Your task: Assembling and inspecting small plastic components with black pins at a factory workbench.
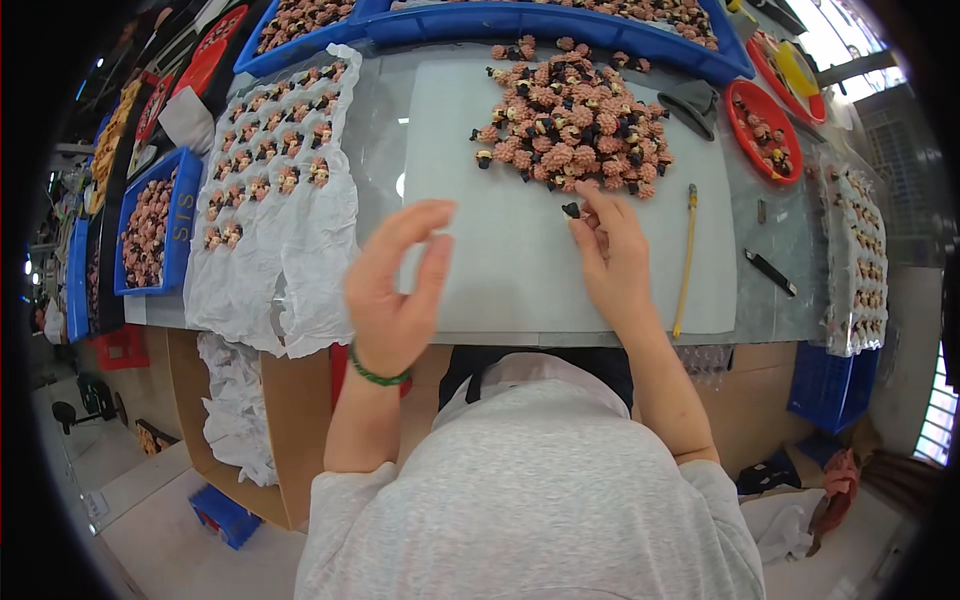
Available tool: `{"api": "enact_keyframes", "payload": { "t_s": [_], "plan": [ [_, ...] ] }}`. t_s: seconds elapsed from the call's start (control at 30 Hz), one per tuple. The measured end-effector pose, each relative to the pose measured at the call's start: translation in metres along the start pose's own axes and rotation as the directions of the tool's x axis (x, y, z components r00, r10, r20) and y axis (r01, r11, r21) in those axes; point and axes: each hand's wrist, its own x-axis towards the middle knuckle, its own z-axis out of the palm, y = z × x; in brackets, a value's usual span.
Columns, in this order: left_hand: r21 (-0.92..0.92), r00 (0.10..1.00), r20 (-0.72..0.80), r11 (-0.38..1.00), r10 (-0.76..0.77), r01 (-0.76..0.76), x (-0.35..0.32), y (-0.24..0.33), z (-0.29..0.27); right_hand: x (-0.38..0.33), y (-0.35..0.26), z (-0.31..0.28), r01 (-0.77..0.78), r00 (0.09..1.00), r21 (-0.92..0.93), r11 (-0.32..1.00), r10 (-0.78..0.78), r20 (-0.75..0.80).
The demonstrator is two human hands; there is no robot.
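Head view: my right hand [612,255] flat on white mat [500,270], fingers loosely curled, thumb and forefinger pinching small dark piece [571,209] just near side of pile of pink figurines [575,120]. My left hand [395,290] raised above mat's left edge, half open, thumb and fingers apart, holding nothing. Tray of sorted figurines [270,150] far left. Yellow tool [686,250] right of right hand.

Bright, even overhead light on my feed; soft shadows only. Mild glare on the glossy table [790,240] and blown-out window [835,35] top right. Heavy fisheye bending, black vignette at rim. Centre sharp; edges smeared.
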Motion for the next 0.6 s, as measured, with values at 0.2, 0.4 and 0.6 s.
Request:
{"api": "enact_keyframes", "payload": {
  "t_s": [0.2,0.4,0.6],
  "plan": [
    [-0.634,0.695,0.468,0.340,-0.545,0.694,-0.023,-0.014,0.065,-0.032,-0.020,0.018,-0.092,0.994,0.686,0.721,0.112,0.015],
    [-0.643,0.736,0.427,0.396,-0.525,0.656,-0.018,-0.022,0.063,-0.038,-0.001,0.022,0.011,1.000,0.573,0.819,0.004,-0.025],
    [-0.686,0.733,0.410,0.346,-0.543,0.640,-0.018,-0.025,0.061,-0.036,-0.006,0.026,0.066,0.997,0.561,0.825,-0.027,-0.078]
  ]
}}
